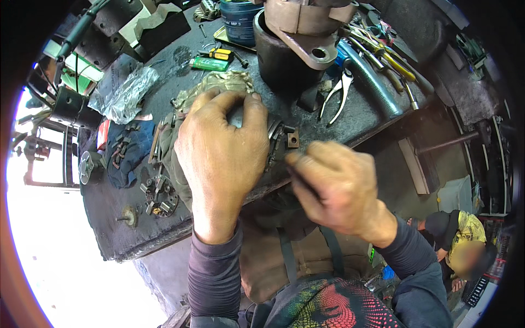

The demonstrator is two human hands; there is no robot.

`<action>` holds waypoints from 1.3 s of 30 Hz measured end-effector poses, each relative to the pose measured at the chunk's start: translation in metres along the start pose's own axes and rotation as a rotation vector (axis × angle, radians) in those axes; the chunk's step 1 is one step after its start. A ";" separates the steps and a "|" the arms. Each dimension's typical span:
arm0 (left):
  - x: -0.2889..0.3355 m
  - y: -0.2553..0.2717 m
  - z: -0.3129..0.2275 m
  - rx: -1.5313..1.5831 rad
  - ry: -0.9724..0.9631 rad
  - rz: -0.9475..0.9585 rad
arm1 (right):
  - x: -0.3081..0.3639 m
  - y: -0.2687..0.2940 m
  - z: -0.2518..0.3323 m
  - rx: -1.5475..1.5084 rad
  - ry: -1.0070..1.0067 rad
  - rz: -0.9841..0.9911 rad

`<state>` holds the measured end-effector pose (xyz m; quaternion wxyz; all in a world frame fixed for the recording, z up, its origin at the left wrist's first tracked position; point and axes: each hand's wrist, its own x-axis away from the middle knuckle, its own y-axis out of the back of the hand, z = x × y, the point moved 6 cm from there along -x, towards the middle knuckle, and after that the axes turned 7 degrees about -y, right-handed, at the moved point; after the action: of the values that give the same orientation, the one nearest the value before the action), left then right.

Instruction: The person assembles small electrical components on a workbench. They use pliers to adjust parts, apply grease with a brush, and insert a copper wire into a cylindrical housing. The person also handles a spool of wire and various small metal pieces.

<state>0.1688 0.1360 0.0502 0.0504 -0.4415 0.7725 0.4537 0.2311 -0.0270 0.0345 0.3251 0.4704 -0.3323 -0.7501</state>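
My left hand [221, 147] rests back-up over the bench with its fingers bent down. They close round something the hand mostly hides; a dark metal part [276, 142] shows beside its thumb side. Crumpled cloth [219, 82] lies under and beyond the fingers. Near the bench's front edge, my right hand [339, 186] is raised, slightly blurred, with fingers curled in a pinch; what they hold, if anything, cannot be made out. A small square metal piece with a hole [293, 138] sits between the hands.
Beyond the hands stand a large metal cylinder [279, 60] and a blue tub [239, 22]. White-handled pliers [340, 94] and several tools lie right. A green lighter [210, 64], a plastic bag [123, 90] and a jawed metal part [159, 195] lie left. Another person [462, 240] is at lower right.
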 end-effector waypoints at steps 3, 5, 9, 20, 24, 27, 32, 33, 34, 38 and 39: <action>0.000 -0.002 0.000 -0.004 0.002 0.022 | -0.003 -0.003 -0.004 0.015 -0.068 0.004; 0.001 -0.001 0.000 -0.023 0.008 0.036 | -0.003 -0.002 -0.002 -0.017 -0.033 -0.007; 0.001 0.000 0.000 0.012 -0.010 0.000 | -0.006 0.002 -0.013 0.051 -0.154 -0.013; 0.001 -0.002 0.002 -0.007 0.021 0.029 | -0.006 0.000 -0.009 0.045 -0.059 -0.030; 0.001 -0.002 0.001 -0.009 0.008 0.021 | -0.005 0.001 -0.003 0.041 -0.012 0.027; 0.001 -0.001 0.001 -0.006 0.014 0.021 | -0.006 0.005 -0.008 0.060 -0.088 -0.013; 0.001 -0.001 0.001 -0.026 0.028 0.026 | -0.007 0.002 -0.015 0.045 -0.120 -0.018; 0.001 0.000 0.001 -0.022 0.029 0.022 | -0.006 0.001 -0.012 0.013 -0.062 -0.008; 0.001 0.000 0.001 -0.013 0.030 0.016 | -0.005 -0.001 -0.011 -0.005 -0.054 0.003; 0.001 -0.001 0.003 -0.002 0.048 0.030 | -0.002 -0.003 -0.012 -0.080 -0.094 0.002; 0.001 -0.001 0.003 -0.006 0.041 0.027 | -0.002 -0.002 -0.012 -0.090 -0.100 0.002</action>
<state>0.1679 0.1373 0.0475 0.0268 -0.4404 0.7779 0.4474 0.2427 -0.0267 0.0293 0.3296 0.4167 -0.3144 -0.7867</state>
